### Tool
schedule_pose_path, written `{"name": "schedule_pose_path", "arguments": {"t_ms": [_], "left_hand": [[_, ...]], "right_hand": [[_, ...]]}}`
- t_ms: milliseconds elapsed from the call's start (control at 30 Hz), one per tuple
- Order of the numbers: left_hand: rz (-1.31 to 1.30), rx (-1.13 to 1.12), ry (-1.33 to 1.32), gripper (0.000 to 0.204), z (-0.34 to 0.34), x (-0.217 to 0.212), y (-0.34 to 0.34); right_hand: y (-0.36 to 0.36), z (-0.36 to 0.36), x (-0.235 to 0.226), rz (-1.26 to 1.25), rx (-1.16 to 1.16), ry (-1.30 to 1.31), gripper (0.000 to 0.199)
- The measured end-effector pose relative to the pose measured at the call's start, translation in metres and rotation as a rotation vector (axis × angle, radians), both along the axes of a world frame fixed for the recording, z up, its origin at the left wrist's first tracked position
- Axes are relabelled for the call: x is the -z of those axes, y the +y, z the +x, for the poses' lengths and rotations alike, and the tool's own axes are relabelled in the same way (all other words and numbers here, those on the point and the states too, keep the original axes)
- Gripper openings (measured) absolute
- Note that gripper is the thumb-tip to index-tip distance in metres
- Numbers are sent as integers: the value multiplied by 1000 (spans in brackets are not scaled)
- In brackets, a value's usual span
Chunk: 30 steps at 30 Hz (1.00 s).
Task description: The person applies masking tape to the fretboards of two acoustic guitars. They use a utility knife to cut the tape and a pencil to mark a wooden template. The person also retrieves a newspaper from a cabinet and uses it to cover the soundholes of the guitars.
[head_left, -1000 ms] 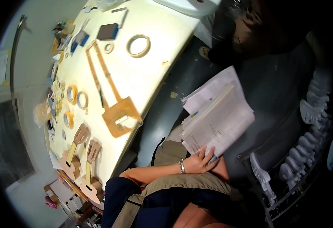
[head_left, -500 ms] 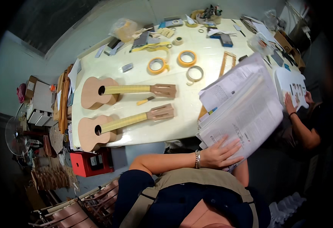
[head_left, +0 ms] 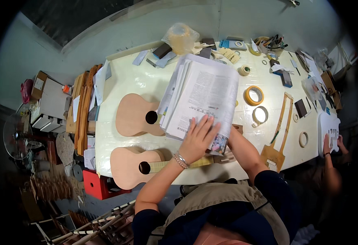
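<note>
A thick stack of printed papers (head_left: pixel 205 87) is held tilted above the bench, covering parts of two unfinished small guitars. My left hand (head_left: pixel 201 136), with bracelets at the wrist, lies spread on its lower edge. My right hand (head_left: pixel 235 142) reaches beneath the stack and bears it; its fingers are hidden. The farther guitar (head_left: pixel 136 116) shows its pale wooden body and round sound hole, while most of its neck is covered. Nearer to me, the other guitar (head_left: pixel 128 167) has yellow tape along its neck, which passes under my left wrist.
Rolls of tape (head_left: pixel 254 95) and a flat wooden template (head_left: pixel 273 154) lie right of the papers. Sanding blocks, a plastic bag (head_left: pixel 181 38) and a pot of tools (head_left: pixel 269 44) line the back. At far right, another person's hands touch a white guitar body (head_left: pixel 327 126).
The stack of papers has moved left, from the bench's right part to over the guitars, with both my hands. The wooden template and a tape roll are now uncovered. The view has shifted.
</note>
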<state>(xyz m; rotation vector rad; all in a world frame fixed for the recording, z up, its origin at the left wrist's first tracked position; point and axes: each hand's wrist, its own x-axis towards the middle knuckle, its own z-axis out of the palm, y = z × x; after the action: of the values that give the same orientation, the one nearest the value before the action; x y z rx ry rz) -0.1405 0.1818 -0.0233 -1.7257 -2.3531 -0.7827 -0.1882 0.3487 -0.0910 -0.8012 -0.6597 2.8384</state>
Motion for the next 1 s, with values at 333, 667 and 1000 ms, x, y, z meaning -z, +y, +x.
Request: {"name": "schedule_pose_path", "arguments": {"t_ms": [333, 667, 1000], "left_hand": [[49, -350, 263, 61, -216, 17, 16], [-701, -903, -208, 93, -291, 102, 1], [-134, -1267, -694, 75, -400, 145, -85]], "right_hand": [[-8, -222, -17, -292, -103, 86, 51], [45, -67, 57, 324, -377, -126, 36], [57, -20, 34, 343, -267, -121, 33]]}}
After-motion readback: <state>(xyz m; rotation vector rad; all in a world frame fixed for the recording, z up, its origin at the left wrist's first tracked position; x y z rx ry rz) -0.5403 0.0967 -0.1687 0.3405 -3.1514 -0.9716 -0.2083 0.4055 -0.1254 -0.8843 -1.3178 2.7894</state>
